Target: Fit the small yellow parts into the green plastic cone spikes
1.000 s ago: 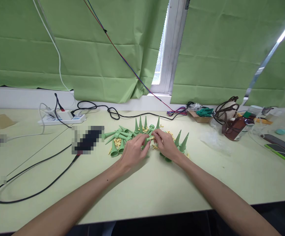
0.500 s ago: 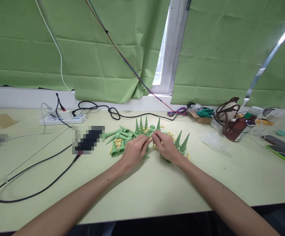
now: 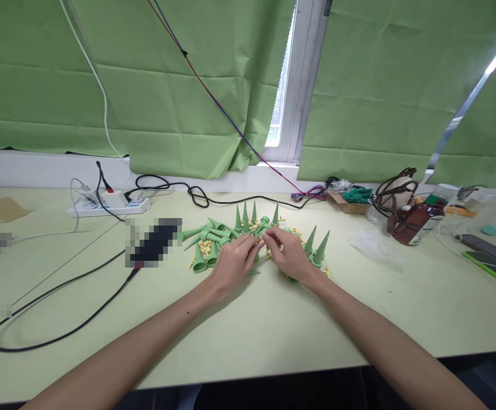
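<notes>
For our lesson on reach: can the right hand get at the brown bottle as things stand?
Probably: the green cones and crumpled plastic between the right hand and brown bottle look easy to pass.

Office-like workroom: pale table (image 3: 251, 341), power strip (image 3: 106, 211) and black cable (image 3: 234, 203) below green window curtains (image 3: 179, 97).

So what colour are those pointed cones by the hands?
The cones are green; head view.

Can count six upright green cones (image 3: 322, 250), one left hand (image 3: 234, 262), one right hand (image 3: 290, 253), one brown bottle (image 3: 416, 225) and one white power strip (image 3: 111, 210). Cannot number exactly the many heaped, lying green cones (image 3: 198, 259) or the scattered small yellow pieces (image 3: 205, 248).
</notes>
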`<state>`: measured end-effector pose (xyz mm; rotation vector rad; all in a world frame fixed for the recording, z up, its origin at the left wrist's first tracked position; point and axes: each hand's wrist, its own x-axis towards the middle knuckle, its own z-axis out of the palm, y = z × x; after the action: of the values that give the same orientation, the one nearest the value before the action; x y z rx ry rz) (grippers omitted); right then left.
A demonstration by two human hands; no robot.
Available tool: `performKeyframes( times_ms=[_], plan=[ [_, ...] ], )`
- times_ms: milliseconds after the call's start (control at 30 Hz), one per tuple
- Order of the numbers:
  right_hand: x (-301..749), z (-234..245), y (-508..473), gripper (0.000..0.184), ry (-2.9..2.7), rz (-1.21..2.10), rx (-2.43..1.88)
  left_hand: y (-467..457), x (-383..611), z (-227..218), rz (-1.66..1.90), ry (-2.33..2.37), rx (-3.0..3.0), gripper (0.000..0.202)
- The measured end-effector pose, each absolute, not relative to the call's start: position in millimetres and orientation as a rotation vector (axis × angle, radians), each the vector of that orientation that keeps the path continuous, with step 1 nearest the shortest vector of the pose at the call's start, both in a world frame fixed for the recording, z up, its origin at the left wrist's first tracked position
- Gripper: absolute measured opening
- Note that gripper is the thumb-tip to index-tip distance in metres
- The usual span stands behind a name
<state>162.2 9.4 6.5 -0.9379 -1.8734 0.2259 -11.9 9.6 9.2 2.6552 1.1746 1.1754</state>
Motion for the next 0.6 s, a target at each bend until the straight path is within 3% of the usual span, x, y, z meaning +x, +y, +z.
performKeyframes(
  times_ms=[367, 600],
  plan=[
    [165.8, 8.1, 12.0, 0.024, -1.807, 0.218, -0.988, 8.6, -12.3, 12.6, 1.3, 1.217, 2.616, 0.021],
    [166.1, 9.7, 11.9, 0.025, -1.762, 0.214, -1.014, 5.4, -9.6, 17.2, 1.379, 1.548, 2.471, 0.026]
  ],
)
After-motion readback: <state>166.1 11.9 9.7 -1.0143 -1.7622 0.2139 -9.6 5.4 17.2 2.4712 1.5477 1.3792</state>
